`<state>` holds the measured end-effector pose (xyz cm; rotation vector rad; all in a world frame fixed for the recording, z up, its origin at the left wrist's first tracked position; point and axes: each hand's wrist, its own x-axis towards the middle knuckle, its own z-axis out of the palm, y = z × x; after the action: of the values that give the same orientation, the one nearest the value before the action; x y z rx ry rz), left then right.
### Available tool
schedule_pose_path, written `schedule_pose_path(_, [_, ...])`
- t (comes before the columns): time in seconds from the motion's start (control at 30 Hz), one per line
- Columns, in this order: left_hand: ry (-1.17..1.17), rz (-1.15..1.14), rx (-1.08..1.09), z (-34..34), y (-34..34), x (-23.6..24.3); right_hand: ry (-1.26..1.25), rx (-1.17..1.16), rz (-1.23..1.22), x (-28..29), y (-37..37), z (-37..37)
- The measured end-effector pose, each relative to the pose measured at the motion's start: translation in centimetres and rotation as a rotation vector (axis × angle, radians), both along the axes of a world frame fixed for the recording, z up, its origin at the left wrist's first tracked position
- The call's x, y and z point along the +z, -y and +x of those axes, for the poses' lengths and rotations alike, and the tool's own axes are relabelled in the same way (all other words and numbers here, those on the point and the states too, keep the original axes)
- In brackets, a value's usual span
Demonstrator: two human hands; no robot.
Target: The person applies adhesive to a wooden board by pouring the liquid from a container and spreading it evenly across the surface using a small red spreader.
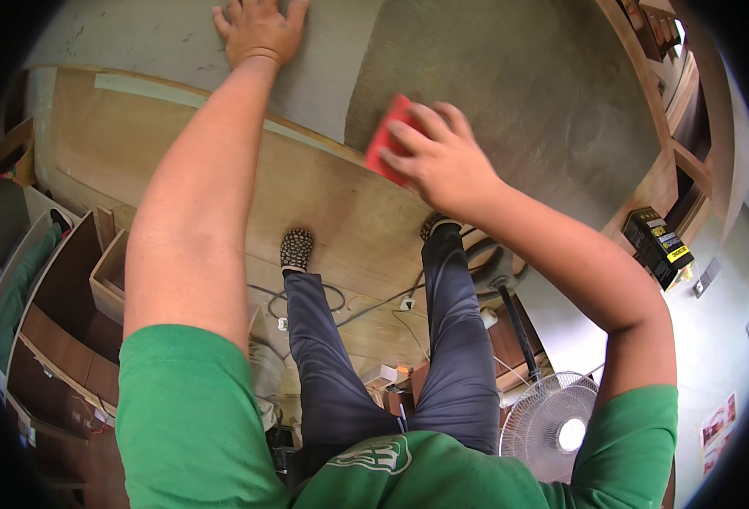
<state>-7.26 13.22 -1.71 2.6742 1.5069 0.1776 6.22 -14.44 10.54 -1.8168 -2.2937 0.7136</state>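
My left hand (261,32) lies spread and flat on the light grey part of a large panel (319,72) at the top of the view. My right hand (444,161) is curled round a flat red rectangular piece (394,140), somewhat blurred; its exact kind does not show. The red piece is at the panel's near edge, by the corner where the light grey part meets a darker, brownish-grey part (510,85). A nearly straight line divides the two parts.
Below the panel's wooden edge is a plywood face (340,191). My patterned shoes are at its foot, among loose cables (366,316). A fan (548,424) stands lower right. A black and yellow box (656,246) is at right. Shelves and drawers (64,339) line the left.
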Motion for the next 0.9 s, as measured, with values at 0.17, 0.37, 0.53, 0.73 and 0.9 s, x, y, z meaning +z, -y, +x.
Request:
schedule_pose_path(0.17, [0.011, -0.016, -0.010, 0.7, 0.7, 0.6, 0.089, 0.087, -0.081, -2.4, 0.2, -0.6])
schedule_pose_path(0.37, [-0.010, -0.021, -0.005, -0.1, 0.5, 1.2, 0.145, 0.165, -0.357, 0.5, 13.6, 10.8])
schedule_pose_path(0.53, [0.018, -0.048, -0.021, 0.8, 0.5, 1.9, 0.248, -0.046, -0.213, 2.6, 10.7, 12.5])
schedule_pose_path(0.73, [-0.022, 0.095, -0.081, 0.3, -0.4, -1.6, 0.127, -0.043, 0.072, -2.4, -4.0, 6.5])
schedule_pose_path(0.9, [-0.003, 0.135, -0.074, -1.7, -1.8, -1.7, 0.156, -0.135, -0.030, -2.5, 1.1, 12.0])
